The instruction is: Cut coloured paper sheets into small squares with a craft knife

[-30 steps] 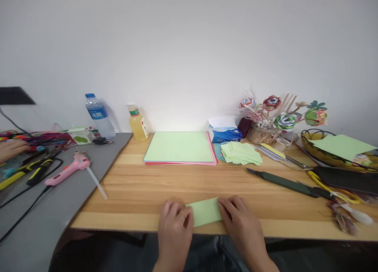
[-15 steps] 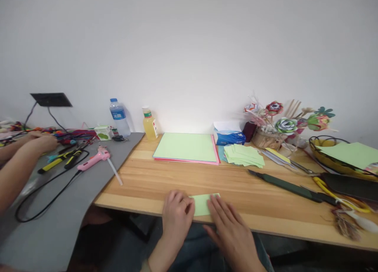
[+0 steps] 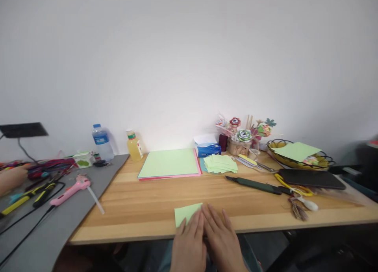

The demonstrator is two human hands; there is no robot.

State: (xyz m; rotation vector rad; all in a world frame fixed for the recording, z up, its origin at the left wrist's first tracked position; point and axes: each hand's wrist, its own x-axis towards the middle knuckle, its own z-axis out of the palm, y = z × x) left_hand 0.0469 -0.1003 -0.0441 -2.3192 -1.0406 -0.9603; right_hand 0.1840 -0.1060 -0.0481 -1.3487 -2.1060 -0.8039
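Note:
A small green sheet of paper (image 3: 183, 214) lies at the front edge of the wooden table, its right part hidden under my fingers. My left hand (image 3: 190, 238) rests flat on the paper with the fingers stretched out. Against it, on the right, my right hand (image 3: 220, 234) lies with its fingers extended, at the paper's right end. Behind them is a stack of large coloured sheets (image 3: 169, 163), green on top. A loose pile of small green slips (image 3: 221, 164) sits to its right.
A green craft knife (image 3: 255, 185), a phone (image 3: 311, 178) and a basket (image 3: 321, 161) are on the right. Paper flowers (image 3: 244, 136) and a tissue pack (image 3: 208, 150) stand behind. Leftward are bottles (image 3: 135, 147), a pink glue gun (image 3: 69, 191) and another person's hand (image 3: 13, 178).
My left hand has moved from the paper's left end onto its middle, beside my right hand, and its fingers have straightened. The view has turned right and upward.

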